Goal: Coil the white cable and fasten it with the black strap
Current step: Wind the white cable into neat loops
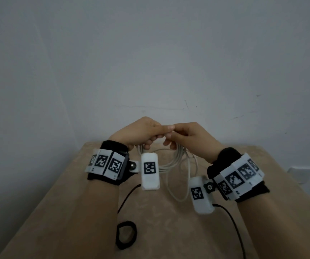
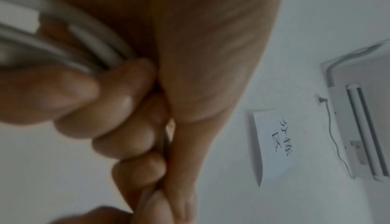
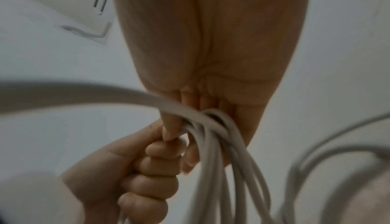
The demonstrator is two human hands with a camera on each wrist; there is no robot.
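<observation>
Above the table, both hands meet at the top of the white cable [image 1: 171, 161], which hangs below them in several loops; one longer loop drops lower between the wrists. My left hand [image 1: 146, 135] has its fingers [image 2: 126, 120] curled round the bunched strands of the cable [image 2: 88, 42]. My right hand [image 1: 182, 135] pinches the same bunch of cable [image 3: 221, 160] right beside the left fist [image 3: 139, 174], its fingertips [image 3: 168, 129] on the strands. The black strap [image 1: 126, 234] lies as a loose ring on the table, near the front and under my left forearm, untouched.
The beige table [image 1: 75, 212] stands against a plain wall, with a socket [image 1: 299, 172] at the right. Thin black leads [image 1: 126, 199] from the wrist cameras trail over the tabletop. A paper sign [image 2: 274, 144] and a white wall unit [image 2: 358, 127] show behind the left hand.
</observation>
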